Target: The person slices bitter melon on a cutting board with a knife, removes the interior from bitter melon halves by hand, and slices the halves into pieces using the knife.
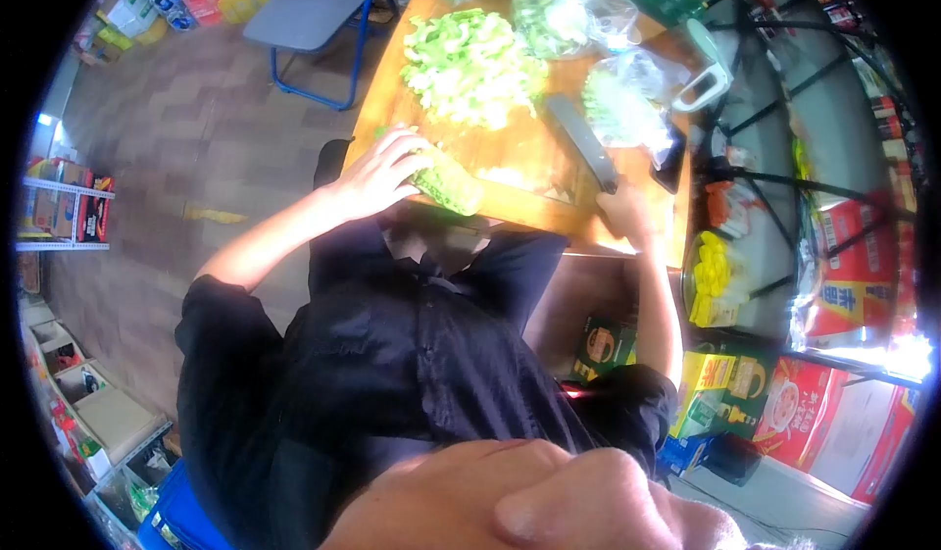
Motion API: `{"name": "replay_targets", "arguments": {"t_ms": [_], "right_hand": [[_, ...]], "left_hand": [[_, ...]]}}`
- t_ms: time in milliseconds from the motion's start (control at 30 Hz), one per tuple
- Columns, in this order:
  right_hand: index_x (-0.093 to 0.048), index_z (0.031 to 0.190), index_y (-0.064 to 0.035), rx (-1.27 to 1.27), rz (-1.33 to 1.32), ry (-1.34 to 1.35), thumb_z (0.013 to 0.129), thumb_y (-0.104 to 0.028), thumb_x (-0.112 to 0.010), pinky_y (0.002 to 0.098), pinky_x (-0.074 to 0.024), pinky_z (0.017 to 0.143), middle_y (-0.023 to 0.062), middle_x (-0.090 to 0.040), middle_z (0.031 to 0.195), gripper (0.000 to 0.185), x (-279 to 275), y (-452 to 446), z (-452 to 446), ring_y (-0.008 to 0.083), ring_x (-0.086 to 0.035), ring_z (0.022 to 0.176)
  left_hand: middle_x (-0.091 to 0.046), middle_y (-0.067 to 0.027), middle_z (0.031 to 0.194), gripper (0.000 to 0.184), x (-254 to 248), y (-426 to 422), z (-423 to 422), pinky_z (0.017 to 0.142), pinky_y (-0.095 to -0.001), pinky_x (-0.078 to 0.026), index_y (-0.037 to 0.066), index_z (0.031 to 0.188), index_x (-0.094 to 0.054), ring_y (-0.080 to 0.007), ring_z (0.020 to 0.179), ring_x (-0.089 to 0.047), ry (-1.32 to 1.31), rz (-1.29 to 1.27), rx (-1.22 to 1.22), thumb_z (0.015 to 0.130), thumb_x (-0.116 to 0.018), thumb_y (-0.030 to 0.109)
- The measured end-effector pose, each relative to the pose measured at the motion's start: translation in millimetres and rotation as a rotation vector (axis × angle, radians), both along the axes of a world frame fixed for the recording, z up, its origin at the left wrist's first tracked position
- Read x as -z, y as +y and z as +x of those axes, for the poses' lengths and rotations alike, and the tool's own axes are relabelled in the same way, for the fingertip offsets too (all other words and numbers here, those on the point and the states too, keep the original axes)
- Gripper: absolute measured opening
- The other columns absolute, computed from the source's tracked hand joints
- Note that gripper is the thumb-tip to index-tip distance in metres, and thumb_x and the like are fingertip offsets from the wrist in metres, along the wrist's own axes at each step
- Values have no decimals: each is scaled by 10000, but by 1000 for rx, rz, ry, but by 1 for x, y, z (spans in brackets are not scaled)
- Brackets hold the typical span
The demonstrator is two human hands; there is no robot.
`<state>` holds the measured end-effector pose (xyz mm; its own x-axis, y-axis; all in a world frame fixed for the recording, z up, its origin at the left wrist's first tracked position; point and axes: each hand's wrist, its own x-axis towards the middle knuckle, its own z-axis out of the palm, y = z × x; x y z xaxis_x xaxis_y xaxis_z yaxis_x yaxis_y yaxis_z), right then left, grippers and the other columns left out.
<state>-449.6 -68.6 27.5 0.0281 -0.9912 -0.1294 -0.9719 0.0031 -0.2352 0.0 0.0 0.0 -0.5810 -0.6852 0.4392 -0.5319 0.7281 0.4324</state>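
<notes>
My left hand [382, 175] rests at the table's near left corner, its fingers curved over a long green vegetable [449, 183] with a rough, bumpy skin. The exact kind is hard to make out. In my right hand [627, 213] is a kitchen knife [582, 141], gripped by its handle near the table's right edge. Its wide blade points away from me and lies apart from the vegetable. Beyond both hands spreads a pile of chopped pale-green pieces [466, 70]. Small pale bits lie close to the near edge.
The wooden table [505, 148] also bears clear bags of greens [627, 94] and a dark flat object [669, 163]. A white-handled item [708, 70] stands at its right edge. A folding chair [316, 11] is at back left; shelving and boxes [799, 403] line the right.
</notes>
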Motion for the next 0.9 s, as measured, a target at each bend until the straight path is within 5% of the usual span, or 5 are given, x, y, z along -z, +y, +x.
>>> {"name": "replay_targets", "arguments": {"t_ms": [200,333,467,733,900], "right_hand": [[-652,794,60,5,-30,-246,799,-279,-614,446,-480,637,269,-618,723,341,-39,22,24,378,-628,655],[-634,853,26,14,272,-455,892,-263,-606,329,-455,516,67,-562,617,294,-81,43,82,138,-555,540],[-604,832,10,-138,469,-444,904,-299,-601,302,-436,578,27,-513,629,317,-86,25,137,123,-517,616],[-592,797,-26,-219,843,-728,881,-305,-641,289,-416,433,32,-543,672,295,-22,-43,214,121,-502,526],[-569,779,-31,-100,596,-668,884,-259,-607,278,-393,428,5,-517,614,254,-42,-57,208,92,-468,484]], "left_hand": [[-527,-154,1239,491,-6,-5,1,1138,-532,-331,34,1125,-576,-350,1207,-490,-41,-176,-40,676,-774,58],[-552,-152,1207,502,-9,-10,12,1124,-510,-355,17,1108,-580,-350,1180,-513,-41,-244,-139,642,-765,-2],[-546,-170,1219,512,-4,2,19,1102,-482,-390,11,1119,-570,-373,1196,-503,-18,-176,-190,643,-756,-14],[-531,-175,1247,506,9,9,24,1085,-484,-409,11,1129,-555,-384,1215,-492,26,-192,-199,657,-735,-31],[-538,-173,1238,492,7,3,21,1068,-480,-421,11,1121,-566,-382,1207,-496,48,-188,-188,661,-737,-19]]}}
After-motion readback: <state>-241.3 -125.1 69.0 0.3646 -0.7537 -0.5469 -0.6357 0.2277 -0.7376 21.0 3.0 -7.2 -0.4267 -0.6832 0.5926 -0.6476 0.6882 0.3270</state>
